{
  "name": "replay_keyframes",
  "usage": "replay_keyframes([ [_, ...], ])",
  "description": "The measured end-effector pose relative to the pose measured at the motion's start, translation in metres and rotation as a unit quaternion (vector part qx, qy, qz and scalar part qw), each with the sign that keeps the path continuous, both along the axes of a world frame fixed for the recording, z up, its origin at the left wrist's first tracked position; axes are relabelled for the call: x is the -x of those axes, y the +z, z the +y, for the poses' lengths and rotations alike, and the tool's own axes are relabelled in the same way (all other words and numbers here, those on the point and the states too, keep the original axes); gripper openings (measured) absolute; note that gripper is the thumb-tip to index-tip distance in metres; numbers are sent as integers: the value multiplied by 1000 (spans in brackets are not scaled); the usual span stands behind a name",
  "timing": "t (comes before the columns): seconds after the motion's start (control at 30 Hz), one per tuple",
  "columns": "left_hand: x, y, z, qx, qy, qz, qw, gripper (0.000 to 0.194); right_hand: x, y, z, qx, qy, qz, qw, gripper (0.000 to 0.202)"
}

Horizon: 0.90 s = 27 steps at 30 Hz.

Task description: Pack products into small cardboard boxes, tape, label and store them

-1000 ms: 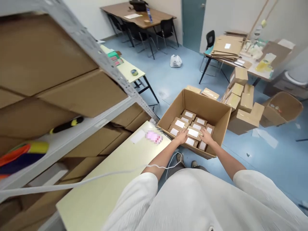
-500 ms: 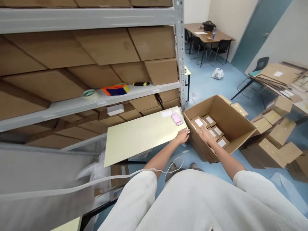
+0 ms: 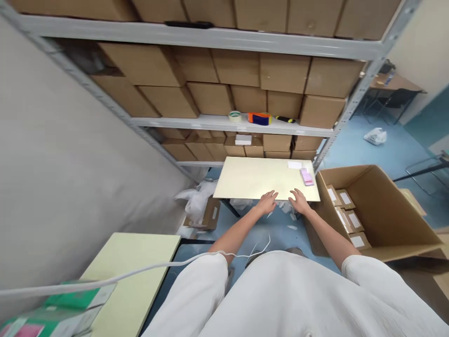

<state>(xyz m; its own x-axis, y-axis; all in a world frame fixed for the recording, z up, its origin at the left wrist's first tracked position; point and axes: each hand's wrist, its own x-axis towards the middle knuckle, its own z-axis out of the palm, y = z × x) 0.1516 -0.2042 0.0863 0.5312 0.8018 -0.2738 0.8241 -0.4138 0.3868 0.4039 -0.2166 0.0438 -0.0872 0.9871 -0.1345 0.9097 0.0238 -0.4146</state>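
Note:
My left hand (image 3: 267,202) is at the near edge of a pale yellow tabletop (image 3: 250,180), fingers stretched out and holding nothing. To its right, my right hand (image 3: 299,201) is also at that edge, its fingers apart and empty. Whether either hand touches the board, I cannot tell. A pink item, blurred out (image 3: 307,177), lies near the tabletop's right end, with a white slip of paper (image 3: 294,165) beside it. Right of the table stands a large open carton (image 3: 396,206), holding several small brown boxes (image 3: 353,219) with white labels.
Shelves (image 3: 210,122) packed with brown cartons rise behind the table, carrying a tape roll (image 3: 235,116), an orange-and-blue tape dispenser (image 3: 259,119) and a black-and-yellow cutter (image 3: 285,119). Another pale table (image 3: 133,262) is at lower left with green packages (image 3: 70,299). A white cable (image 3: 140,270) crosses in front.
The view has swung left toward the shelves. My right hand has left the carton of small boxes and is now at the tabletop's edge; my left hand has moved left along the table.

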Motion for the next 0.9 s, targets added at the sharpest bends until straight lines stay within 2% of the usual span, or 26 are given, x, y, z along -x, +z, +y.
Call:
replay_keyframes([
  [0.23,134,2,-32,-10,135,-22,991,63,138,-1,37,-8,147,6,989,53],
  [0.37,196,-2,-57,-20,232,-36,972,63,218,-2,61,-11,242,7,970,53],
  [0.5,252,-8,-85,-20,342,-36,939,65,301,-5,80,-5,347,5,938,54],
  [0.7,316,-6,-131,-22,510,-37,859,64,421,-7,93,-1,506,2,863,56],
  [0.8,335,-4,-156,-23,583,-39,811,66,472,-9,91,2,579,6,815,56],
  [0.9,344,-6,-180,-16,643,-38,765,66,513,-13,83,17,630,7,776,56],
])
